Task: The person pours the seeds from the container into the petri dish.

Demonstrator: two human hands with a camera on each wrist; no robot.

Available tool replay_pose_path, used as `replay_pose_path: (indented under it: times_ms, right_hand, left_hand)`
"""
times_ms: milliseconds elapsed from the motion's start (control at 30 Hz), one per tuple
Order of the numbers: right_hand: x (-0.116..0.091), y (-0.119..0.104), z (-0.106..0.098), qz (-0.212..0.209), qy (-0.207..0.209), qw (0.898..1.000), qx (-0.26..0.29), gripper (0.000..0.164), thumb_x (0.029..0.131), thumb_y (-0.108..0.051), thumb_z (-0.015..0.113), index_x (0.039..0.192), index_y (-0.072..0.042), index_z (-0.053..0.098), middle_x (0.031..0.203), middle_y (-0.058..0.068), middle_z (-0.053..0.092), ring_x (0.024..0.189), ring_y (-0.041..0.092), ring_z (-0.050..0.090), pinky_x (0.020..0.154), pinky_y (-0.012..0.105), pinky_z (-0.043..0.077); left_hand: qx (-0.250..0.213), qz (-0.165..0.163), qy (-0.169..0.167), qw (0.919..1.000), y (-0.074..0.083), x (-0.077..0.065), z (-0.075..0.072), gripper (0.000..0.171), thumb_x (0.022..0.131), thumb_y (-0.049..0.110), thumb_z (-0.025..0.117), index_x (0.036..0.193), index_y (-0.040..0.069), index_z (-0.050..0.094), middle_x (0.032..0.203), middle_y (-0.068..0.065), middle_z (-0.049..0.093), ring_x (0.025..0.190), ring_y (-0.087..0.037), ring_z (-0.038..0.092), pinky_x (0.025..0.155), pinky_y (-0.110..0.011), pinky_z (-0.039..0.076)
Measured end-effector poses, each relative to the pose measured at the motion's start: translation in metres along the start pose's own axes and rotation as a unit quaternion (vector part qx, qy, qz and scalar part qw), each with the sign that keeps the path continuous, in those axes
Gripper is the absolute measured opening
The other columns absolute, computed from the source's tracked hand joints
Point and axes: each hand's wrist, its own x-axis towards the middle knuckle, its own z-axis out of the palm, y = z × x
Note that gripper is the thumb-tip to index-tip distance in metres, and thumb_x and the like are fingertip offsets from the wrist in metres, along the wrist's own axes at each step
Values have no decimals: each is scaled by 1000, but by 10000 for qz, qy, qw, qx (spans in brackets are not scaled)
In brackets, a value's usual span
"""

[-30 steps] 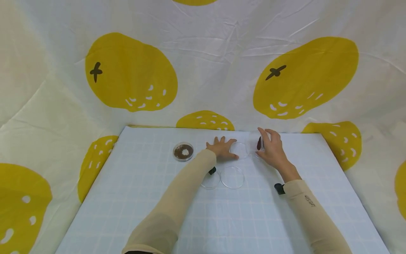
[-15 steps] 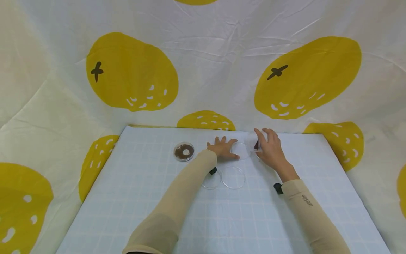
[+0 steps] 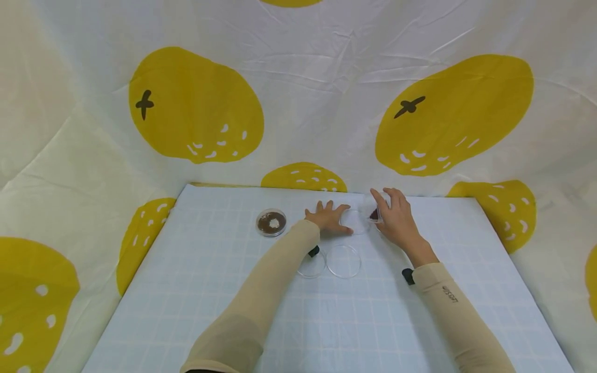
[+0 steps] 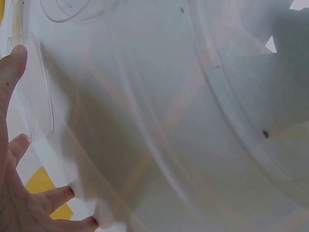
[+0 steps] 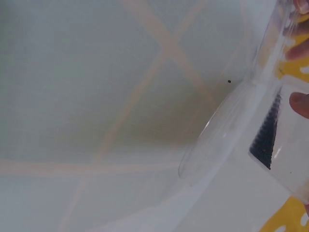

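In the head view my left hand [image 3: 326, 218] spreads its fingers near the far side of the table. Its thumb and forefinger hold a clear petri dish [image 3: 355, 221] from two sides, and the left wrist view also shows this dish [image 4: 39, 96]. Just right of it, my right hand [image 3: 396, 220] grips a clear container [image 5: 292, 150], tilted toward the dish. Dark grains [image 5: 266, 135] are gathered in one corner of the container. From the right wrist view, the dish [image 5: 212, 130] looks to have no dark grains in it.
Left of my left hand stands a clear dish of brown material [image 3: 271, 223] with a white patch in its middle. Two more clear round dishes lie nearer to me, one [image 3: 343, 262] in full view, the other [image 3: 311, 267] partly behind the left sleeve. A patterned curtain [image 3: 322, 119] rises behind the table.
My right hand has shifted slightly left, and the container leans further toward the petri dish. The dark grains now sit lower in it. The left hand keeps its place.
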Motion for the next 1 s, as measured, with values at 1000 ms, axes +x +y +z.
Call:
replay_pose_path:
  times_ms: [1000]
  right_hand:
    - [1, -6, -3, -229, -32, 9992, -323, 97, 69, 0, 88, 151, -9, 37, 144, 31, 32, 136, 49, 26, 108, 65, 29]
  left_hand:
    - [17, -37, -82, 10000, -1, 1, -1, 86, 84, 75, 60, 156, 49, 21, 166, -8, 12, 149, -44, 5, 106, -77, 13]
